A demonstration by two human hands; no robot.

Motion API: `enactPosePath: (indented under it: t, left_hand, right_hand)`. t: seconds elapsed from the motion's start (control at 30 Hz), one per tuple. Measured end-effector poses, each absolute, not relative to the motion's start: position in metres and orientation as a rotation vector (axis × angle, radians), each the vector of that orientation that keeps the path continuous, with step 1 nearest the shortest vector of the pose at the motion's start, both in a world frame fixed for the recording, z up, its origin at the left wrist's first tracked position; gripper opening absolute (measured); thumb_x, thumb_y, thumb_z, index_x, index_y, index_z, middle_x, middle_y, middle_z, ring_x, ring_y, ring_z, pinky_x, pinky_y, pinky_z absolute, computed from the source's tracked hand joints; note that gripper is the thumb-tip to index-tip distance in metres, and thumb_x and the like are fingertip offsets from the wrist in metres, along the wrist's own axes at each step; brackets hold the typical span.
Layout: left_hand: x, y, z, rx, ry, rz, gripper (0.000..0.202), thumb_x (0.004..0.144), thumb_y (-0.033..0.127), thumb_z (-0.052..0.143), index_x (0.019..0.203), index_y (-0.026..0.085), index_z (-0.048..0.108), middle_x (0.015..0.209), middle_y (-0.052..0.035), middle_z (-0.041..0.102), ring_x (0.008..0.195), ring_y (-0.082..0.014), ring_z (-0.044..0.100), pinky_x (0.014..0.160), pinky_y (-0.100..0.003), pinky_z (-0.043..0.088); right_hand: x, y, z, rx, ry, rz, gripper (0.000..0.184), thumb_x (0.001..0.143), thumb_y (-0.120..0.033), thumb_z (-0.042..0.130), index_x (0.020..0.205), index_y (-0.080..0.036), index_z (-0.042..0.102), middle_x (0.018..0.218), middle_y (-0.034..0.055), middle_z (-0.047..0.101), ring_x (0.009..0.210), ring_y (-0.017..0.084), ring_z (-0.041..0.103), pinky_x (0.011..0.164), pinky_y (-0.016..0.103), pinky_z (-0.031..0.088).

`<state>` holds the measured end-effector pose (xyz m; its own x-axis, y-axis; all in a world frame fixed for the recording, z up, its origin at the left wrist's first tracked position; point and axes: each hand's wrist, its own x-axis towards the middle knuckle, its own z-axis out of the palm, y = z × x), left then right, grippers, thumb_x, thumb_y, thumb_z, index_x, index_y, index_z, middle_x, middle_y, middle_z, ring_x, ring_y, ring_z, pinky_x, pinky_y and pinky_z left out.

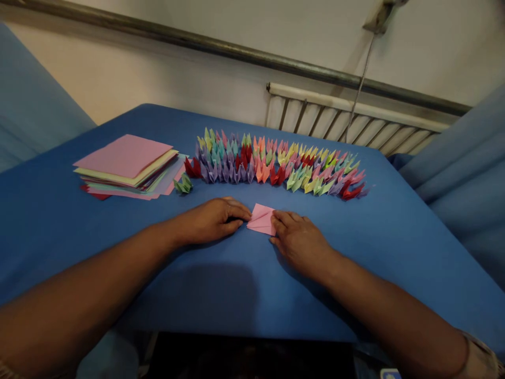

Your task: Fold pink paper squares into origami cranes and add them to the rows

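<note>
A small pink origami paper (261,219), folded with slanting creases on its upper face, lies on the blue-covered table between my hands. My right hand (302,243) grips its right edge, with fingers over the top and the thumb low at the near side. At the left corner, the fingertips of my left hand (211,219) reach the paper's edge. The left thumb is apart from those fingers and rests near the cloth. Beyond the hands stand rows of folded paper cranes (262,171) in many colours. A single green crane (183,184) sits at their left end.
A stack of coloured paper sheets (124,158), pink on top, lies at the left of the blue tablecloth (189,295). Behind the table are a radiator (351,110) and a wall pipe (221,46). Blue curtains (461,152) hang at both sides.
</note>
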<state>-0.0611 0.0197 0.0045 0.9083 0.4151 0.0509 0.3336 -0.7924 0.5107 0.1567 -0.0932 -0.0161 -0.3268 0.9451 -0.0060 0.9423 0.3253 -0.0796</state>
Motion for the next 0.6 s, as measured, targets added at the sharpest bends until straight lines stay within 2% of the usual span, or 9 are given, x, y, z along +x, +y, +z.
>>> enactPosePath:
  t: [0.1,0.27,0.4,0.6]
  left_hand:
    - [-0.061,0.02,0.003,2.569,0.523,0.247,0.025,0.091,0.02,0.051,0.108,0.02,0.07,0.109,-0.0043,0.072,0.105,-0.0189,0.062,0.097,-0.032,0.046]
    - [-0.061,0.02,0.002,2.559,0.496,0.251,0.025,0.091,0.02,0.052,0.107,0.019,0.071,0.111,-0.005,0.071,0.106,-0.019,0.062,0.098,-0.032,0.045]
    - [-0.061,0.02,0.001,2.558,0.51,0.258,0.025,0.09,0.02,0.052,0.106,0.021,0.071,0.11,-0.0046,0.072,0.106,-0.0189,0.062,0.098,-0.033,0.045]
    - [-0.061,0.019,0.0,2.566,0.521,0.275,0.024,0.09,0.019,0.052,0.102,0.02,0.073,0.11,-0.0051,0.072,0.105,-0.0182,0.063,0.097,-0.032,0.046]
  right_hand:
    - [0.157,-0.093,-0.016,-1.775,-2.447,0.146,0.04,0.097,-0.029,0.046,0.131,-0.011,0.058,0.136,0.017,0.057,0.12,0.03,0.053,0.098,0.046,0.044]
    - [0.159,-0.086,-0.023,-1.727,-2.225,0.271,0.031,0.098,-0.029,0.046,0.12,-0.015,0.063,0.11,0.0117,0.068,0.101,0.023,0.06,0.09,0.037,0.046]
    - [0.161,-0.076,-0.036,-1.641,-2.006,0.391,0.024,0.094,-0.027,0.052,0.114,-0.018,0.063,0.096,0.0059,0.069,0.088,0.019,0.062,0.081,0.031,0.047]
    - [0.162,-0.069,-0.042,-1.631,-1.971,0.47,0.008,0.091,-0.022,0.057,0.09,-0.019,0.065,0.083,0.0019,0.067,0.076,0.015,0.058,0.07,0.026,0.043]
